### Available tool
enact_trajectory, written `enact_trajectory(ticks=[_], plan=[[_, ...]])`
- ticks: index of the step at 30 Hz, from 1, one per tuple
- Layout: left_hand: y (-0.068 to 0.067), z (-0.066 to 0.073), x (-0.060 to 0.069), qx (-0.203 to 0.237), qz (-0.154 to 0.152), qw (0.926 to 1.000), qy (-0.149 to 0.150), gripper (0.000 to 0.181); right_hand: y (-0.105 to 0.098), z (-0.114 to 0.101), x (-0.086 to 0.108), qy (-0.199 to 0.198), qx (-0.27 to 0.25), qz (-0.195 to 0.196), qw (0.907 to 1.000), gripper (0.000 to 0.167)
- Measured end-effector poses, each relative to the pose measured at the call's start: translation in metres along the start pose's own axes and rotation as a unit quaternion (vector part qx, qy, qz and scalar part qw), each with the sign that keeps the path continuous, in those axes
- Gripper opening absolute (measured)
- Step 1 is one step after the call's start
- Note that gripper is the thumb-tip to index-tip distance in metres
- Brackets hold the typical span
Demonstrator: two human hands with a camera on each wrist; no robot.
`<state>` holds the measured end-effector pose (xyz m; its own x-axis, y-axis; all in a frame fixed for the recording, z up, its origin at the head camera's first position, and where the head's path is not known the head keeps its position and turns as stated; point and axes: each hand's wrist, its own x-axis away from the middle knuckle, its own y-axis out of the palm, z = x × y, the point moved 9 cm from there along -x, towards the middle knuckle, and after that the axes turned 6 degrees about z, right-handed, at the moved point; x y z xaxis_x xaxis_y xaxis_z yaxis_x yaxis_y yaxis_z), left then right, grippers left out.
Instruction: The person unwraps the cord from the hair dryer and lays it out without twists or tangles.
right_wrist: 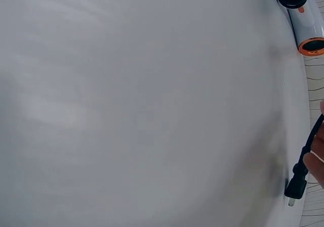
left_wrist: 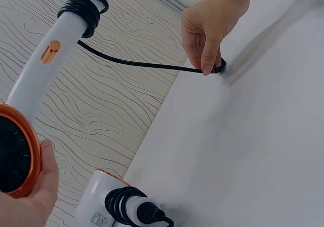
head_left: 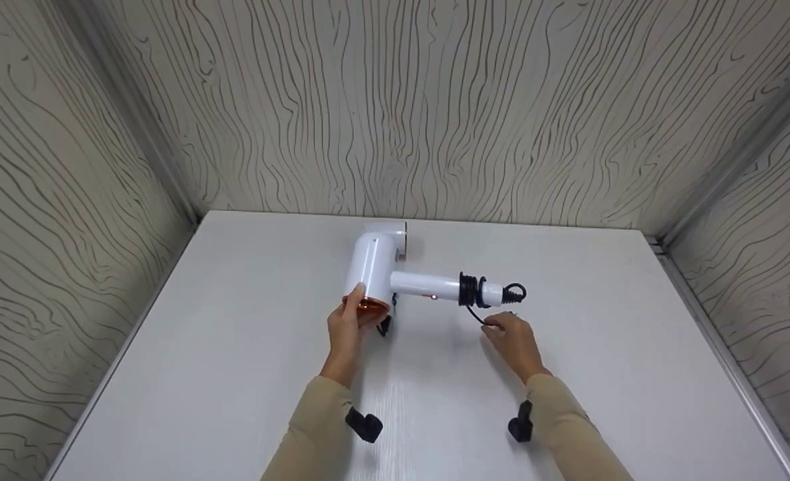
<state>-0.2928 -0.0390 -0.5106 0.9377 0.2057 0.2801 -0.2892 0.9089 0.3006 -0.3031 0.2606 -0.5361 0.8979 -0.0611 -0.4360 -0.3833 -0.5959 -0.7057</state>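
My left hand [head_left: 348, 331] holds a white hair dryer [head_left: 371, 267] at the copper-orange rim of its barrel, with the thumb on the barrel. Its handle points right, and a black cord [head_left: 468, 290] is wound round it near the end. A loose stretch of that cord runs to my right hand [head_left: 513, 342], which pinches it between thumb and fingertips. The right wrist view shows a black plug [right_wrist: 296, 184] hanging by the right fingers. Behind the held dryer lies a second white hair dryer [left_wrist: 98, 199], its own cord wrapped round its handle; the head view hides much of it.
Everything is over a white tabletop [head_left: 268, 300]. Wood-grain patterned panels [head_left: 395, 113] rise behind it and at both sides, with grey metal strips at the corners. Black devices [head_left: 365, 425] are strapped at both wrists over beige sleeves.
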Motion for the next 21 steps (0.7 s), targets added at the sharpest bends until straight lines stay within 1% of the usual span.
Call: enact_trajectory(ticks=[5,13,17,21], plan=[[0.002,0.0,0.001,0.016,-0.005,0.9998,0.005,0.06,0.001,-0.006,-0.001,-0.046,0.021,0.023,0.9985,0.013],[0.006,-0.003,0.002,0.0,-0.009,1.0,-0.003,0.062,-0.003,-0.02,-0.001,-0.109,0.027,0.067,0.9915,0.015],[0.007,-0.005,0.003,-0.012,-0.013,0.9998,-0.005,0.063,-0.003,-0.025,-0.004,-0.111,0.026,0.067,0.9912,0.015],[0.009,-0.006,0.005,-0.026,-0.019,0.9995,-0.001,0.065,-0.004,-0.03,-0.007,-0.099,0.012,0.068,0.9926,0.023]])
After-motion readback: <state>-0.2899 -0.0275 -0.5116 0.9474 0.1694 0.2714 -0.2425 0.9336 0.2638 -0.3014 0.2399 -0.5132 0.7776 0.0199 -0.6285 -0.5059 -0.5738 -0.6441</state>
